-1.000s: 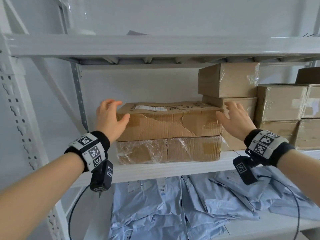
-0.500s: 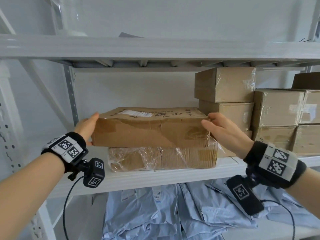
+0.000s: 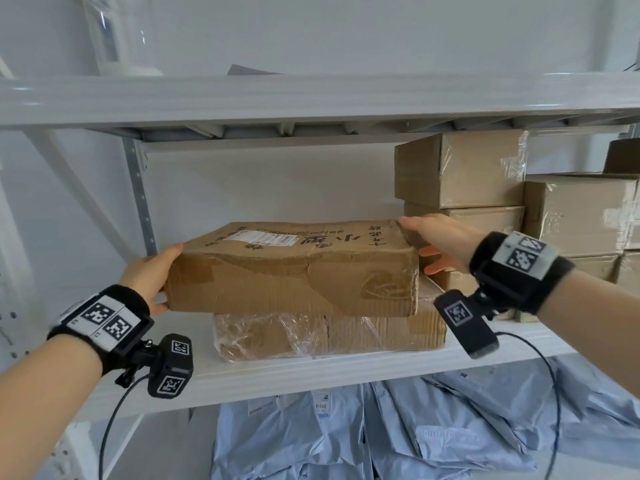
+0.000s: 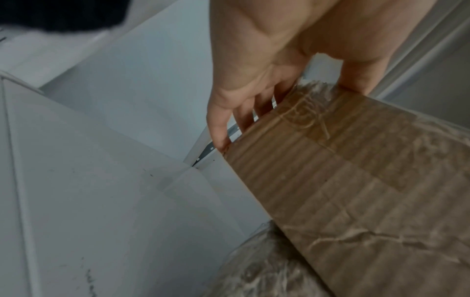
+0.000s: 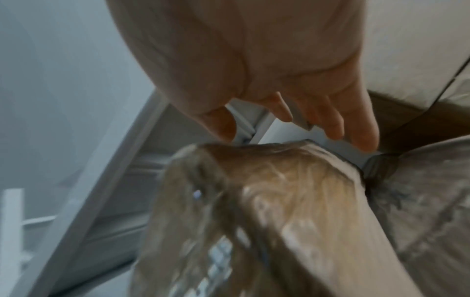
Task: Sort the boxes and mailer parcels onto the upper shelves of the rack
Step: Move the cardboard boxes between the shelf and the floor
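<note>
A worn brown cardboard box (image 3: 294, 275) with a white label lies on a film-wrapped box (image 3: 329, 334) on the middle shelf (image 3: 346, 375), overhanging it to the left. My left hand (image 3: 149, 275) grips its left end, thumb on the top edge and fingers round the end face. In the left wrist view the left hand (image 4: 267, 60) clasps the box (image 4: 356, 191). My right hand (image 3: 440, 240) is at the box's right rear corner with straight, spread fingers. The right wrist view shows the right hand (image 5: 254, 60) just above the box's corner (image 5: 279, 201).
A stack of brown boxes (image 3: 460, 168) fills the shelf's right side, close behind my right hand. Blue mailer parcels (image 3: 381, 438) lie on the shelf below. The top shelf (image 3: 311, 98) runs overhead. A rack upright (image 3: 138, 195) stands behind, left of the box.
The top box has slid left, off line with the wrapped box. My left hand dropped from its top corner to clasp the left end. My right hand moved to the rear right corner.
</note>
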`<state>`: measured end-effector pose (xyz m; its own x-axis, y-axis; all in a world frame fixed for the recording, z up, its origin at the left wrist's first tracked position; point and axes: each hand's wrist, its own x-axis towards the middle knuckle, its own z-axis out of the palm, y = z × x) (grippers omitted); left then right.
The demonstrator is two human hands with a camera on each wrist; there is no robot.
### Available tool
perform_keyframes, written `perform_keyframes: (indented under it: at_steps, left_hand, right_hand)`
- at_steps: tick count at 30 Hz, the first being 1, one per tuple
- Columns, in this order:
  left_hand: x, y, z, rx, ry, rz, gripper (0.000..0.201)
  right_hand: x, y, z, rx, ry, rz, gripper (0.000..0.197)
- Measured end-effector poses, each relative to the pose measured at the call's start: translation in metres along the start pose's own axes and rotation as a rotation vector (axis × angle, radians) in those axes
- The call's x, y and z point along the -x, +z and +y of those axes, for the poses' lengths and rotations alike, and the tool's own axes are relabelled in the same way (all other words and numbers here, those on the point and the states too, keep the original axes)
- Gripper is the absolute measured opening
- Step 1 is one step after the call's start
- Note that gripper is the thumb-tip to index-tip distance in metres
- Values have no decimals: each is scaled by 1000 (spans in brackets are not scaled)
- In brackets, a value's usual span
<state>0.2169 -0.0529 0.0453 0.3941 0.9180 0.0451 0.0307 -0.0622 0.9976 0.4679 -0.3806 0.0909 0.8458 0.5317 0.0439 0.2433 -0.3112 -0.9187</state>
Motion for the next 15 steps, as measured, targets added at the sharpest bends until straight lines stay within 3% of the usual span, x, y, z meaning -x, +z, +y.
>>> perform_keyframes:
  at_steps: [4, 7, 10, 15]
  left_hand:
    - [2, -3, -3, 30, -3, -13, 51]
    - [5, -5, -8, 87, 1, -5, 46]
    - [10, -6, -12, 143, 38, -19, 36]
    - [15, -12, -18, 235, 31, -50, 15]
  right_hand:
    - [-16, 0, -1, -103, 179, -149, 68]
    - [-21, 0, 3, -153, 165, -217, 63]
    - [-19, 0, 2, -199, 163, -245, 72]
    - [-9, 2, -3, -220, 99, -287, 62]
